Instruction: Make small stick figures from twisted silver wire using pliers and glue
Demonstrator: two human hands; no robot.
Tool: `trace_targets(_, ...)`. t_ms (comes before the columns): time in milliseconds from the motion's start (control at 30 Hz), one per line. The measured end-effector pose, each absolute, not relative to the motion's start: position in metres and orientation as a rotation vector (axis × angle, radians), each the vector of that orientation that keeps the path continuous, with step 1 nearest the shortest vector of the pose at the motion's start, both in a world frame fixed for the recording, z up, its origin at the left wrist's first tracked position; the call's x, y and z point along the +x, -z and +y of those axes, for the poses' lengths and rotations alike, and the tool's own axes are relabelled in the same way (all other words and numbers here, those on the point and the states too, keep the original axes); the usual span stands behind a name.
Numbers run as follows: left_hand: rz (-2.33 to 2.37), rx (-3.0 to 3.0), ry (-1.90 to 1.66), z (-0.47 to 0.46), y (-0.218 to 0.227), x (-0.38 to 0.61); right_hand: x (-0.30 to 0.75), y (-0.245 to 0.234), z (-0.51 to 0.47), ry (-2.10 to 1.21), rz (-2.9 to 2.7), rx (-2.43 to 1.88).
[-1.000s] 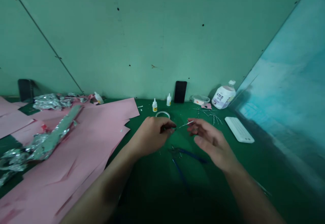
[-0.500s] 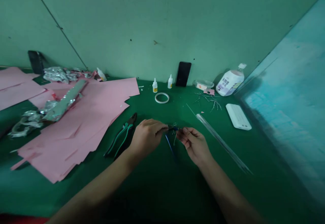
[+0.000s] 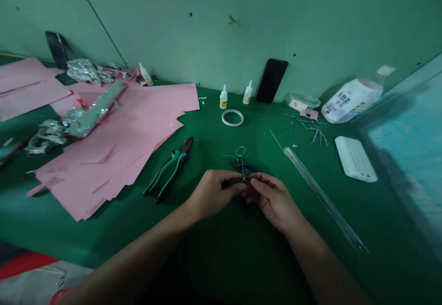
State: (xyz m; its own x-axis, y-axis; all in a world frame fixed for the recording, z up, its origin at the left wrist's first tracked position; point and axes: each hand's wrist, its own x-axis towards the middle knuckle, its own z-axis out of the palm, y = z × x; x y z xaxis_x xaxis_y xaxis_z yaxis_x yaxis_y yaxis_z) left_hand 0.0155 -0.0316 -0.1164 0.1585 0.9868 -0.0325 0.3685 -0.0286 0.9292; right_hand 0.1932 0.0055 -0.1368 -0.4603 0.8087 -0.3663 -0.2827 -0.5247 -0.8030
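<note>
My left hand (image 3: 213,193) and my right hand (image 3: 271,198) meet over the green table (image 3: 214,249), fingertips pinched together on a thin twisted wire piece (image 3: 241,160). The wire stands up from between my fingers and ends in a small loop. Something dark with a blue handle lies just behind my fingers, mostly hidden. Green-handled pliers (image 3: 171,168) lie on the table a little to the left of my left hand.
Pink paper sheets (image 3: 113,143) and crumpled foil (image 3: 83,111) cover the left. A tape ring (image 3: 232,117), two glue bottles (image 3: 223,97), a black phone (image 3: 271,80), a white bottle (image 3: 348,100), a white power bank (image 3: 355,158) and a bundle of straight wires (image 3: 321,194) lie behind and right.
The view has tipped downward. My hands drew closer to me and came together; the right hand went from loosely open to pinching the wire with the left.
</note>
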Motion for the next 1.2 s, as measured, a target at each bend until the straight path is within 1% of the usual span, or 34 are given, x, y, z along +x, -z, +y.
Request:
trace_targets(67,1.321,1.549,-0.908,-0.032,0.115,0.015,0.198,0.134,0.007,-2.003,-1.036,-0.994)
trace_targets(167,1.262,1.573,-0.899,-0.031,0.115,0.017,0.203,0.131,0.009,-1.857,-1.305,-1.056)
trace_targets(233,1.253,1.593,-0.899,-0.031,0.115,0.018,0.205,0.129,0.01,-1.784,-1.385,-1.112)
trace_targets(433,1.254,1.725,-0.875,-0.033,0.118,0.021,0.207,0.125,0.009,-1.932,-1.365,-1.096)
trace_targets(533,1.305,1.828,-0.93,-0.034,0.119,0.022,0.208,0.127,0.01,-1.932,-1.39,-1.086)
trace_targets(667,1.224,1.922,-0.936,-0.034,0.121,0.023,0.208,0.135,0.009,-1.961,-1.272,-0.925)
trace_targets(733,1.182,1.921,-0.903,-0.034,0.121,0.024,0.206,0.139,0.009,-1.993,-1.16,-0.848)
trace_targets(867,1.206,1.752,-0.886,-0.037,0.12,0.027,0.203,0.143,0.009,-1.898,-1.021,-0.877)
trace_targets(967,1.231,1.62,-0.864,-0.038,0.118,0.03,0.204,0.14,0.008,-1.927,-1.091,-0.881)
trace_targets(1067,1.271,1.622,-0.822,-0.039,0.117,0.031,0.205,0.136,0.007,-1.974,-1.29,-0.864)
trace_targets(1133,1.302,1.666,-0.791,-0.039,0.117,0.031,0.204,0.135,0.006,-1.944,-1.374,-0.871)
trace_targets(1200,1.326,1.664,-0.778,-0.039,0.117,0.031,0.202,0.135,0.005,-1.9,-1.326,-0.901)
